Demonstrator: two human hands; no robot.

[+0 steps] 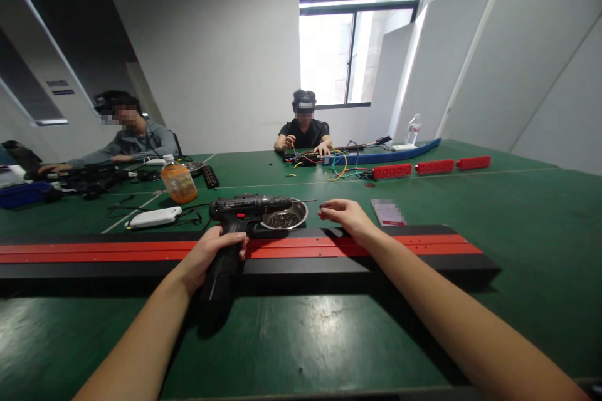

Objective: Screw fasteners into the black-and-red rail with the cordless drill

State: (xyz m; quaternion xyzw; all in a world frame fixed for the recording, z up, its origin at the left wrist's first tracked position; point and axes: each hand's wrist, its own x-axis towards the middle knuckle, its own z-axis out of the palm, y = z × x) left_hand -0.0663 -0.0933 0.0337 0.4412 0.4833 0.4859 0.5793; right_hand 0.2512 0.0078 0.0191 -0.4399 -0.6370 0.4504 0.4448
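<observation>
My left hand (pixel 214 255) is wrapped round the grip of a black cordless drill (pixel 251 205), whose thin bit points right. Behind the drill's front end sits a metal bowl (pixel 297 215) of small dark screws. Just right of the bit tip, my right hand (pixel 345 216) is closed in a pinch; what is between its fingertips is too small to name. Both hands are over a long black bar with a red strip (pixel 291 248), which lies across the green table (pixel 301 338).
A white power adapter (pixel 155 217) and an orange drink bottle (pixel 179 180) stand left. A small card (pixel 388 212) lies right. Further back are red blocks (pixel 435 166), a blue strip (pixel 399 155), coloured wires (pixel 339 163) and two people seated at the table.
</observation>
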